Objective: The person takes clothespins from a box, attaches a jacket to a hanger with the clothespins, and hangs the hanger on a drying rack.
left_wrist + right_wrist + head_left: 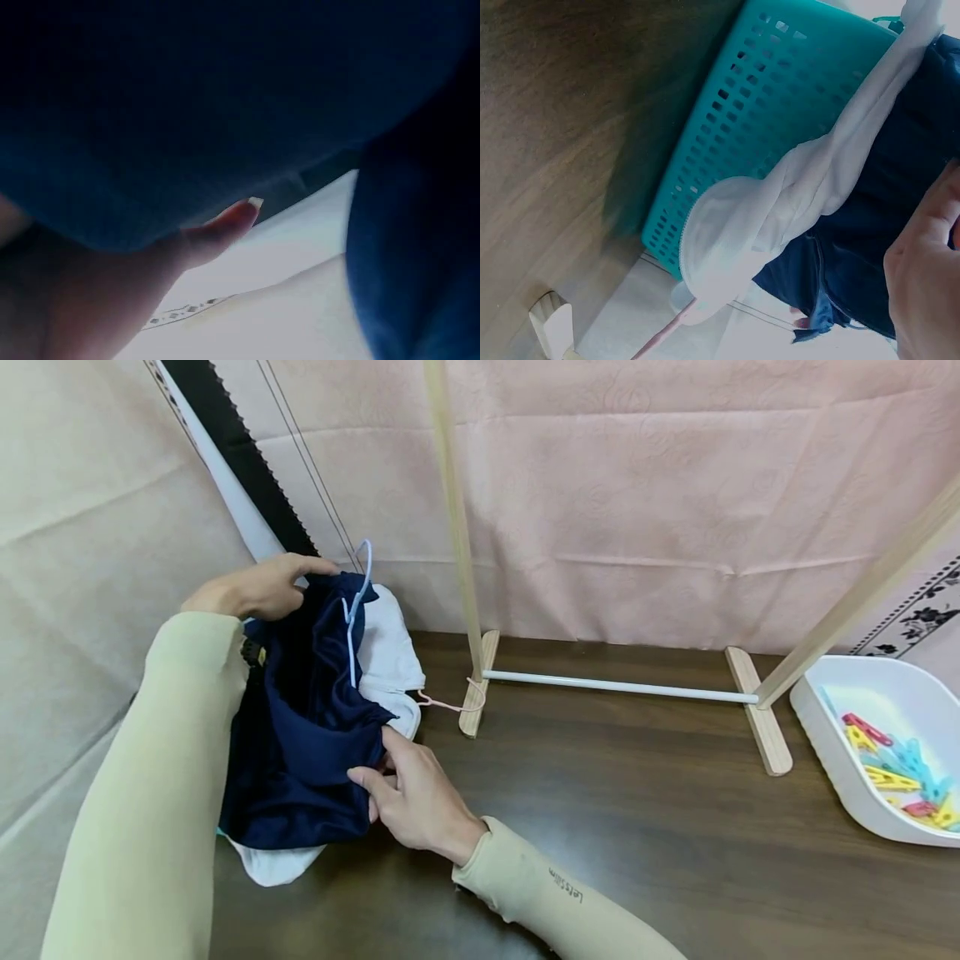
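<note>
A silky navy garment (315, 752) lies bunched over white clothes on the left. My left hand (258, 589) grips its far edge, index finger stretched along the top; in the left wrist view dark cloth covers much of this hand (217, 232). At the near right edge, my right hand (423, 797) pinches the cloth between thumb and fingers. A light blue hanger (351, 643) stands partly inside the garment's opening, its hook sticking up; the rest is hidden by the fabric. Beside it, a white garment (390, 643) has a pink hanger (442, 702) poking out.
Below the clothes sits a teal perforated basket (757, 97). A wooden rack with a white crossbar (615, 685) stands mid-table, its left foot (480, 693) close to the pink hook. At far right, a white tub (825, 727) contains coloured clothespins (900, 768). Pink fabric hangs behind.
</note>
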Motion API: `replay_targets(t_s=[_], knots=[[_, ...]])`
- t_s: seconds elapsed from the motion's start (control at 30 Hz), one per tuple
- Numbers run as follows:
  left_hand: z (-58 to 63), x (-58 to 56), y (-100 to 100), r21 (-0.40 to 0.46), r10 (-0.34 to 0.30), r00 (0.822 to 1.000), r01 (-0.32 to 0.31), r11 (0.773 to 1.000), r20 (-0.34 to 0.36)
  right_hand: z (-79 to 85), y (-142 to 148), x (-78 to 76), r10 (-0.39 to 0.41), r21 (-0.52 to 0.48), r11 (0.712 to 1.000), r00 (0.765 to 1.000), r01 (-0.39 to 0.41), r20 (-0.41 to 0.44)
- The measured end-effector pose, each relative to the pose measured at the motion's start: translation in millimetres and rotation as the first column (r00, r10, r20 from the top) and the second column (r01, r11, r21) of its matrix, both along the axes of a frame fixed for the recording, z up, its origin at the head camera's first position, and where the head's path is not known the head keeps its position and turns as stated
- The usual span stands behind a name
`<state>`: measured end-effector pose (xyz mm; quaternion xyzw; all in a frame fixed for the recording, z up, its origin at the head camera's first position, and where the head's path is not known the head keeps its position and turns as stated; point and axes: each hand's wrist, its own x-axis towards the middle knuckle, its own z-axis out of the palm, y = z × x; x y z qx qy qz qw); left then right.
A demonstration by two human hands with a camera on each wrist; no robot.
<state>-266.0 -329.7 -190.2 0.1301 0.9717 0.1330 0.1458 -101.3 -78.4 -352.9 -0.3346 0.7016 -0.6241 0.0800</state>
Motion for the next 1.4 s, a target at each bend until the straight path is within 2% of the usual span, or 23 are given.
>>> replay_targets(t_s=[0.17,0.27,0.37,0.43,0.5,0.6,0.63,0.73,0.8,0.9,0.97,1.07,1.13,1.23,1.33,1.4], knots=[[11.9,2.8,1.5,0.049,0.037,0.999,-0.036,0.998,-0.026,-1.1,1.7,-1.0,-0.025,-0.004,1.000,0.997,0.024,-0.073],[18.5,6.8,4.9,0.138,0.038,0.990,-0.019,0.990,-0.133,0.6,5.0,-0.6,-0.053,-0.015,0.999,0.991,0.052,-0.124],[27.8,11.3,15.1,0.194,0.037,0.954,0.022,0.981,-0.296,8.2,10.8,0.4,-0.048,-0.052,0.998,0.991,0.042,-0.127],[35.9,14.8,25.3,0.232,0.060,0.930,0.027,0.972,-0.362,17.2,17.0,2.1,-0.031,-0.095,0.995,0.996,0.023,-0.089],[42.5,19.3,36.2,0.270,0.098,0.916,0.012,0.963,-0.390,28.7,25.0,4.8,-0.015,-0.148,0.989,1.000,0.011,-0.023],[47.9,27.2,50.0,0.370,0.156,0.902,0.005,0.929,-0.402,47.2,40.5,9.2,-0.005,-0.208,0.978,0.998,0.018,0.063],[48.2,30.1,53.1,0.394,0.173,0.893,0.006,0.919,-0.416,53.1,46.8,10.4,-0.013,-0.213,0.977,0.997,0.028,0.074],[45.3,37.6,58.3,0.442,0.212,0.859,0.018,0.897,-0.466,68.4,69.8,11.2,-0.059,-0.186,0.980,0.997,0.066,0.041],[41.0,41.7,58.6,0.455,0.229,0.852,0.012,0.891,-0.471,76.0,87.0,9.8,-0.087,-0.158,0.984,0.996,0.086,0.002],[31.2,46.3,56.0,0.456,0.213,0.872,0.014,0.890,-0.441,83.9,113.0,5.2,-0.098,-0.125,0.988,0.995,0.096,-0.011],[23.1,47.4,53.1,0.429,0.174,0.892,0.025,0.903,-0.418,86.8,130.6,1.8,-0.104,-0.098,0.990,0.995,0.104,0.013],[9.4,47.8,49.4,0.353,0.106,0.918,0.039,0.935,-0.382,89.0,155.5,-2.3,-0.130,-0.052,0.990,0.990,0.133,0.053],[-0.7,47.9,47.7,0.284,0.062,0.948,0.031,0.958,-0.312,90.5,170.7,-4.0,-0.145,-0.043,0.988,0.987,0.148,0.072],[-17.6,49.3,46.7,0.179,0.019,0.987,0.010,0.984,-0.159,94.6,187.7,-5.0,-0.154,-0.054,0.986,0.984,0.160,0.091],[-35.4,50.3,43.5,0.069,-0.001,0.997,0.006,0.998,-0.074,97.2,194.9,-6.3,-0.143,-0.070,0.986,0.984,0.150,0.104],[-45.6,50.9,38.4,0.047,-0.009,0.999,0.012,0.999,-0.046,97.0,195.1,-8.1,-0.132,-0.075,0.987,0.984,0.142,0.117]])
